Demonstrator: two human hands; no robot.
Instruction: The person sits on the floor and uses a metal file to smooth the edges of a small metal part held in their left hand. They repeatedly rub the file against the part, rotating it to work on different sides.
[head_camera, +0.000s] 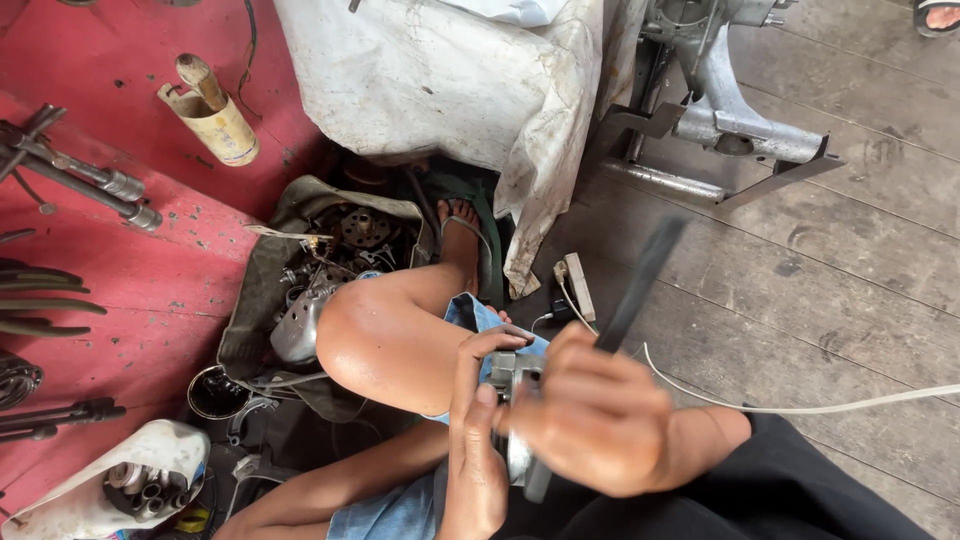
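Left hand (478, 440) clamps a grey metal part (515, 400) over the lap; right hand (595, 420) grips a dark flat tool (640, 280). Part judged heavy, rigid, likely greasy; best held around its body.

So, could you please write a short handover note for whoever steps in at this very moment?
Left hand: gripping the small grey metal part held over the lap, thumb up along its side.
Right hand: blurred with motion, closed around a dark flat tool whose end points up and away, and resting against the same part.
Nearby: an open bag of metal parts beside the bent knee, a white cable across the wooden floor, a metal frame further off.
Done: part and tool are in hand.
Left: whether the tool is working on the part cannot be told; check it.
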